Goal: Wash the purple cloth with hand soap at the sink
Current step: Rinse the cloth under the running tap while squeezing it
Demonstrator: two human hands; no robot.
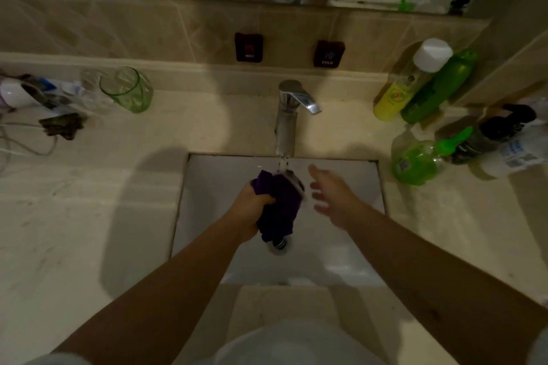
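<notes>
1. Far left on the counter (89, 216), there's a heap of small things and a cable (26, 148), too dim and blurred to name. A green glass (127, 89) lies tipped over beside them.
2. Moving in: the left hand (252, 210) is clenched around the purple cloth (280, 204), bunched into a wad over the sink (207, 187), right under the tap (289, 115).
3. Water's running, and the stream lands on the cloth's top edge. The cloth looks soft and limp, and I'd judge it's getting heavier and droopier as it soaks; a bunched grip round the middle suits it, since a corner hold would let it stretch and drip.
4. The cloth's lower tail hangs over the drain (278, 246), which is mostly hidden behind it.
5. The right hand (326, 190) is spread and empty, just beside the cloth, not touching. It's motion-blurred, so the fingertips are hard to read.
6. Further right, the green soap pump bottle (418, 160) stands on the counter, near the sink's edge. Wet fingers on that plastic could slip, I'd guess.
7. Far right, bottles lean against the wall; the darker ones are cut off by the frame edge.
</notes>
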